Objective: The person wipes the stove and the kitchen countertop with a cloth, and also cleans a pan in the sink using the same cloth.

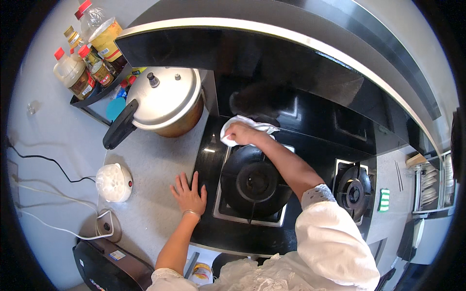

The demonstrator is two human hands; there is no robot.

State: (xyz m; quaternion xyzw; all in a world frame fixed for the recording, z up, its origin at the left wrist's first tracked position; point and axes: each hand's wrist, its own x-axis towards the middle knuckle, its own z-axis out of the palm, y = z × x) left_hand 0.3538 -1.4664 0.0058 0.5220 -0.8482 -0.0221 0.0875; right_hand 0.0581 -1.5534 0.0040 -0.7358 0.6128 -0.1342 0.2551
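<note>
My right hand (239, 134) grips a white cloth (262, 127), pressed on the black glass hob behind the left gas burner (256, 182), near the foot of the dark glossy panel. The cloth is bunched under my fingers and spreads to the right. My left hand (189, 194) lies palm down with its fingers spread, across the left edge of the hob (209, 232) and the grey countertop (153, 171); it holds nothing. A thin bracelet is on that wrist. The right gas burner (353, 194) sits beyond my right forearm.
A pressure cooker (164, 102) stands behind my left hand, its black handle pointing front left. An egg cooker (114, 182) with a cord is at the left. Seasoning bottles (76, 72) crowd a corner rack. A green-striped sponge (383, 200) and chopsticks (399, 175) lie at the right. The range hood (255, 47) overhangs the back.
</note>
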